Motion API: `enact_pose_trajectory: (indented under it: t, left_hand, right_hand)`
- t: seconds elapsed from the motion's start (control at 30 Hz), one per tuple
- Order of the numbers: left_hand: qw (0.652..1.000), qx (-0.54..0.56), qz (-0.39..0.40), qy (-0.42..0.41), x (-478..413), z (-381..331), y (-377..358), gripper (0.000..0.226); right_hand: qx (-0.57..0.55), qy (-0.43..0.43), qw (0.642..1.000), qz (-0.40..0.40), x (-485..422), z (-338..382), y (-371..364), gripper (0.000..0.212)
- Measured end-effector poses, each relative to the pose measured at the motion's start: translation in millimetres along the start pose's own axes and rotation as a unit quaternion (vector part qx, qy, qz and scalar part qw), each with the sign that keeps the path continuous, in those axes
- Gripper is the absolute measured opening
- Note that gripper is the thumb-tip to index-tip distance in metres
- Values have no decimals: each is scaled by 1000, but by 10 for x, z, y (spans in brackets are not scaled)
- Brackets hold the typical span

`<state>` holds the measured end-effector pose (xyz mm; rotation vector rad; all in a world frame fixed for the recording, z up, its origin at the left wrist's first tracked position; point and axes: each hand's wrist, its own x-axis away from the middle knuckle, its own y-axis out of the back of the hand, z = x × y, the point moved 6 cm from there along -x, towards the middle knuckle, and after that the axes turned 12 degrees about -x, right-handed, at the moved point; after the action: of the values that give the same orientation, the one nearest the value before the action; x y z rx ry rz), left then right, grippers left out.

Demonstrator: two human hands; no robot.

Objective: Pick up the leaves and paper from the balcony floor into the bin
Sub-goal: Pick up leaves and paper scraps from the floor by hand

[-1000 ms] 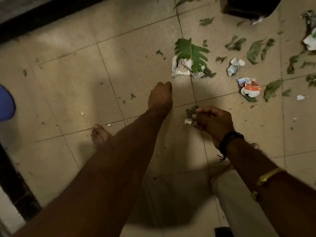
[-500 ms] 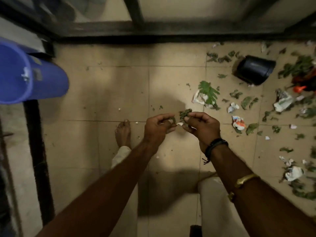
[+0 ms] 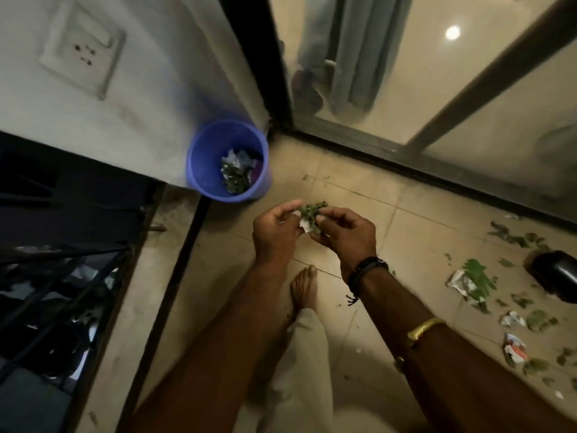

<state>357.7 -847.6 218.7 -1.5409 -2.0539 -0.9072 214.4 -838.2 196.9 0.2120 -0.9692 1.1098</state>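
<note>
Both your left hand [image 3: 274,232] and right hand [image 3: 346,232] pinch one small clump of leaves and paper [image 3: 310,214] at mid-frame. The bin [image 3: 199,170] sits just up-left, nearer your left hand.

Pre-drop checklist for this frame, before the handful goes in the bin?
1. Grip: left hand and right hand both pinch the wad of leaves and paper: ok.
2. Bin mouth open, facing up: ok.
3. Wad over the bin: not ok, it hangs over the floor, short of the rim.
4. Room in bin: ok, litter only at the bottom.
5. Floor finished: not ok, a leaf on paper and scraps lie at right.
</note>
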Motion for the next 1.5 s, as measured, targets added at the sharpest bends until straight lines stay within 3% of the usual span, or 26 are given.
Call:
enact_pose_trajectory:
  t: [0.17,0.3,0.33,0.43,0.53,0.7,1.03,1.5]
  left_hand:
    - [999,-16,-45,-23,-679,-457,950,24]
    - [995,-84,-53,13,-1307,-598,1408,21]
    - [992,-103,-75,24,-1439,-603,1513,21]
    - [987,-102,-112,56,-1708,-504,1664,46]
    - [991,-73,-99,48,-1527,-519,1442,34]
    - [999,-22,-38,1,-917,-536,684,20]
    - [989,-120,64,-62,546,-28,-1350,16]
    - [913,-264,297,-93,2528,982,-3747,10]
  right_hand:
    - [91,22,994,63,-462,-181,-1323,19]
    - [142,12,984,102,-847,-283,-2014,28]
    - [156,7,983,102,-913,-294,-2097,30]
    - [173,16,982,73,-998,-238,-2149,31]
    - [153,34,986,50,-905,-143,-1945,24]
    - [116,100,988,-14,-525,210,-1188,16]
    - [4,151,956,-251,321,703,1314,10]
    - [-136,193,880,-412,1566,1009,4391,12]
